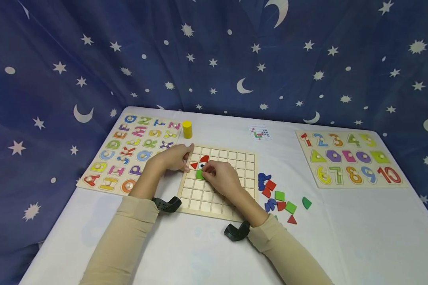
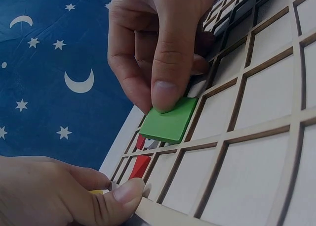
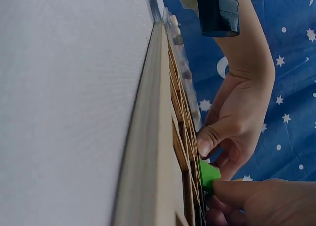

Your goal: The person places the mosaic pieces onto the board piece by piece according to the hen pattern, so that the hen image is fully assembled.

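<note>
Evidently light, stiff: green tile (image 2: 170, 123) over the grid

Right hand (image 1: 221, 178) pinches it by one edge — tilted over the gridded board (image 1: 210, 215). Likely smooth, sturdy; edges best for fingertips. Left hand (image 1: 172, 157): thumb and forefinger apart along the rim. Cells hold two red pieces (image 1: 204, 158), one eye-marked piece (image 1: 201, 166).

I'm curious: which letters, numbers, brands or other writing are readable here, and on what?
"ABCDEFG", "HIJKLMN", "OPQRST", "XYZ": columns on the letter board, read from the near end; the left hand hides part of it.
"1 2 3 4 5": top row of the number board.
"6 7 8 9 10": its bottom row.
Picture card: any writing is too small to read.
Black wrist devices: no readable brand.
</note>
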Available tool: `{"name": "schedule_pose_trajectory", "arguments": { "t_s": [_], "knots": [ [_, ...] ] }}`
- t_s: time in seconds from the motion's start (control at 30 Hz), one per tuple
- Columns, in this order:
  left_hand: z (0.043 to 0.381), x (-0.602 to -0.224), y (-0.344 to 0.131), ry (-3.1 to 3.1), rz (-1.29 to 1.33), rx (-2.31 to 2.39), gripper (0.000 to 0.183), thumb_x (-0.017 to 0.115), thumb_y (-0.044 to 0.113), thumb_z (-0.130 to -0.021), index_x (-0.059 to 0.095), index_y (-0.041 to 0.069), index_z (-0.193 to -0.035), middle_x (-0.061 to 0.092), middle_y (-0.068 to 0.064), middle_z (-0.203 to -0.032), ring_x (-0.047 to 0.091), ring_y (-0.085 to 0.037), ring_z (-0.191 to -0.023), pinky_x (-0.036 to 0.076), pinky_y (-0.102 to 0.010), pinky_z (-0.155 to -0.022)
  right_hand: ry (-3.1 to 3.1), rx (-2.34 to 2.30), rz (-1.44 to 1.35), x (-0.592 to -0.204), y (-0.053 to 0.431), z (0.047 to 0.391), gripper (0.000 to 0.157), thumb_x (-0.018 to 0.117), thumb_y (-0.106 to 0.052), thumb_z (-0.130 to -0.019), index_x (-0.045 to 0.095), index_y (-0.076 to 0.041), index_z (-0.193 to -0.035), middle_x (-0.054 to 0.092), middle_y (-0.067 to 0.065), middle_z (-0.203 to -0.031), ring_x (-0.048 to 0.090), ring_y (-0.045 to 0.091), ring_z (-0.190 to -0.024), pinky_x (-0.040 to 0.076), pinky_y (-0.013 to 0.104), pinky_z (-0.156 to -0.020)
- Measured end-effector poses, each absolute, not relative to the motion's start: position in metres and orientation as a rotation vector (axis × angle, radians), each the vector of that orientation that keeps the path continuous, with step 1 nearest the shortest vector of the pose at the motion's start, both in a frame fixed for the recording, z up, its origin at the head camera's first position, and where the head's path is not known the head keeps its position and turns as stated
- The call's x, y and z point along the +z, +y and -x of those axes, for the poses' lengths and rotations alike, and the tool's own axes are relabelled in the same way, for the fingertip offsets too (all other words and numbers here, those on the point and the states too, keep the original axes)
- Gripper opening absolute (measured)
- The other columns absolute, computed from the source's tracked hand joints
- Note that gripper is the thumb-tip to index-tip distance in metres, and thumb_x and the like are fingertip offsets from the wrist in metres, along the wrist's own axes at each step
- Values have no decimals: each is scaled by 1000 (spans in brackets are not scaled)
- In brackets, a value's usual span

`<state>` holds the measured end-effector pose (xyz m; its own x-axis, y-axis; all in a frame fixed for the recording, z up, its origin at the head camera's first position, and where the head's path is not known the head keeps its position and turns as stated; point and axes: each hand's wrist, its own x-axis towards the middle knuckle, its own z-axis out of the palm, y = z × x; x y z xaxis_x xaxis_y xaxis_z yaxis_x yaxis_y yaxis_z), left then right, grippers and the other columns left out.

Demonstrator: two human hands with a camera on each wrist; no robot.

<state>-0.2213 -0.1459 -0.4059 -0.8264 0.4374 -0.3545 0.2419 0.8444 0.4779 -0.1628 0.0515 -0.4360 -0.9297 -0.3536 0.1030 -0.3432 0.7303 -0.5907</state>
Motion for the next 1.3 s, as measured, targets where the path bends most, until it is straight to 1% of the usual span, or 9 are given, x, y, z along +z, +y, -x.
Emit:
{"name": "schedule_pose_trajectory", "arguments": {
  "t_s": [0.2,0.33,0.53,0.73,0.87,1.07,1.17,1.3],
  "knots": [
    [221,-405,-145,2559,-498,565,93,77,19,-77,23,4,-150,44,-6,-88,44,-19,-85,34,-35,-82,2919,-942,611,-435,51,159,13,72,-24,-85,72,-17,-95,70,-4,-90,62,8,-75,49,27,-69],
    [221,-406,-144,2551,-495,567,93,77,19,-77,22,4,-151,45,-7,-90,45,-20,-88,35,-36,-84,2928,-868,618,-433,53,158,18,74,-25,-82,74,-17,-98,65,-3,-93,61,10,-80,48,28,-69],
    [220,-407,-146,2559,-493,571,93,77,19,-78,21,4,-151,44,-6,-90,44,-20,-87,34,-36,-83,2941,-818,661,-433,53,159,22,76,-28,-81,75,-16,-99,63,-2,-96,57,10,-79,46,26,-67],
    [220,-405,-145,2556,-511,567,93,77,19,-78,21,4,-151,44,-6,-88,43,-19,-84,34,-35,-81,2940,-872,654,-433,55,159,21,77,-26,-80,77,-14,-97,65,0,-95,60,12,-81,48,26,-69],
    [219,-403,-143,2556,-509,557,93,77,19,-78,21,4,-151,45,-7,-89,44,-20,-85,35,-35,-81,2935,-931,635,-433,56,158,21,78,-25,-78,77,-14,-96,66,0,-94,59,10,-77,47,23,-66],
    [219,-403,-143,2564,-522,547,92,77,20,-78,22,4,-150,45,-6,-88,45,-20,-85,35,-35,-82,2932,-938,641,-434,57,159,23,78,-25,-78,77,-14,-99,67,1,-95,57,7,-73,45,18,-62],
    [219,-404,-143,2568,-530,549,92,77,20,-78,22,3,-150,44,-6,-86,44,-20,-84,35,-35,-81,2930,-946,644,-434,57,159,24,78,-25,-78,77,-14,-99,67,1,-95,57,8,-74,46,19,-63],
    [220,-405,-143,2565,-516,558,93,77,19,-78,22,4,-151,43,-5,-86,44,-20,-83,35,-35,-81,2923,-961,641,-435,56,159,24,78,-24,-78,77,-13,-99,67,2,-95,59,10,-77,47,22,-65]
  ]
}}
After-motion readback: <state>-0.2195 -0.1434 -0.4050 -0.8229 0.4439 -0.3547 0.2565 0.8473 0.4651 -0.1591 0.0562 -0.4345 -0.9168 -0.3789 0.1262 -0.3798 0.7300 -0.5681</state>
